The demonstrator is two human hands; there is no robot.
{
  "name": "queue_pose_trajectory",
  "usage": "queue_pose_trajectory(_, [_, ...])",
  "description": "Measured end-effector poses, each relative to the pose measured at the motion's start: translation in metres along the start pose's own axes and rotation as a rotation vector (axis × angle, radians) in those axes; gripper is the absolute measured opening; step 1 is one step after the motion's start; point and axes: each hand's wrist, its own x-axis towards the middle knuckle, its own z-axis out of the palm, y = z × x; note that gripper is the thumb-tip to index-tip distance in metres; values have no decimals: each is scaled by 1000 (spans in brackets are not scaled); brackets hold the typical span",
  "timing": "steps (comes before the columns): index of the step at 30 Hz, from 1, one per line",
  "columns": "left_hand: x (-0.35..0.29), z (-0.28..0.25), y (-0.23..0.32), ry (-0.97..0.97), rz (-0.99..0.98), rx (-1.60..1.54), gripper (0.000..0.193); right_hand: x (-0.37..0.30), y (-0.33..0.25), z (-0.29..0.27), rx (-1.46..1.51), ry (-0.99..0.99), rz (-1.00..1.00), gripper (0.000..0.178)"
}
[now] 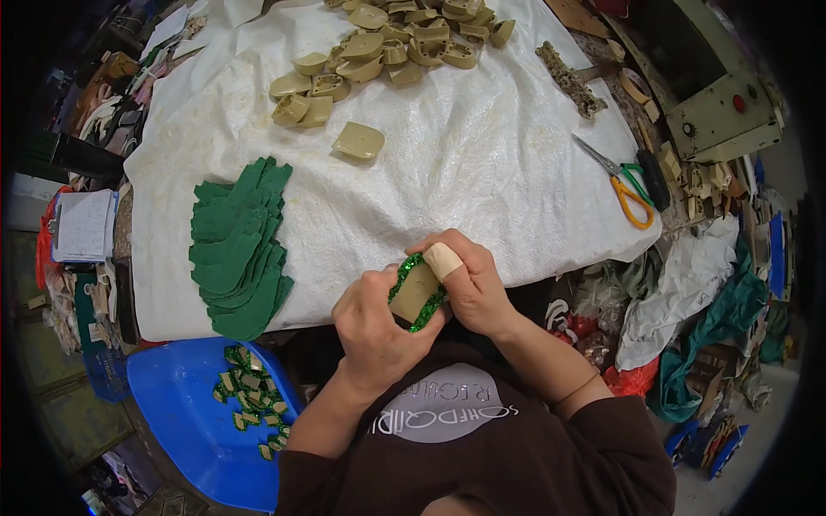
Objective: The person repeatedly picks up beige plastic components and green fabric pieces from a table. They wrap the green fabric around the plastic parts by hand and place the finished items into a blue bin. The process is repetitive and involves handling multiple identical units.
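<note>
"Where is the piece you are working on?"

"It is between your two hands, in front of your chest at the near edge of the white-covered counter: a beige piece with glittery green trim around its edge."

"What is your left hand doing?"

"It grips the piece from the left, its fingers curled and its thumb toward the lower edge."

"And your right hand?"

"That grasps the same piece from the upper right. A tan wrap goes around your thumb, which lies close to the trim."

"What lies around you?"

"On the counter to your left, a fanned stack of dark green cut-outs. Straight ahead, a lone beige piece sits just apart from a heap of similar beige pieces at the far side. To your right, scissors with orange on the handle lie near the counter's edge, their blades pointing away from you; farther off is a crusty, ragged strip."

"Anything lower down?"

"By your left forearm, below the counter's near edge, a blue basin holds a cluster of beige pieces with green trim. How many there are, you cannot tell from here; they overlap."
</note>
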Motion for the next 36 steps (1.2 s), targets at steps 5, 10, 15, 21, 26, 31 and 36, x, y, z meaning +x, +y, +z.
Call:
queue_pose_trajectory(5, [3, 1, -4, 61, -15, 36, 48, 3, 14, 2, 672, -61, 217, 32])
queue_pose_trajectory(10, [4, 0, 3, 141, 22, 158, 44, 1, 4, 13, 386, -11, 75, 35])
queue_pose_trajectory(15, [7, 3, -5, 214, 51, 168, 38, 2, 3, 19, 38, 57, 16, 31])
queue_pose_trajectory(21, [2, -6, -4, 160, 25, 142, 47, -7, 8, 14, 184, -19, -6, 37])
queue_pose_trajectory(26, [-5, -14, -15, 249, -33, 48, 42, 4, 4, 34, -105, 25, -137, 37])
queue_pose_trajectory(31, [-42, -62, -46, 305, -172, 21, 52, 44, -10, 38, -230, -330, -285, 36])
queue_pose_trajectory(36, [-124, -118, -100, 520, -461, 422, 51, 84, -19, 64, -568, -332, -440, 37])
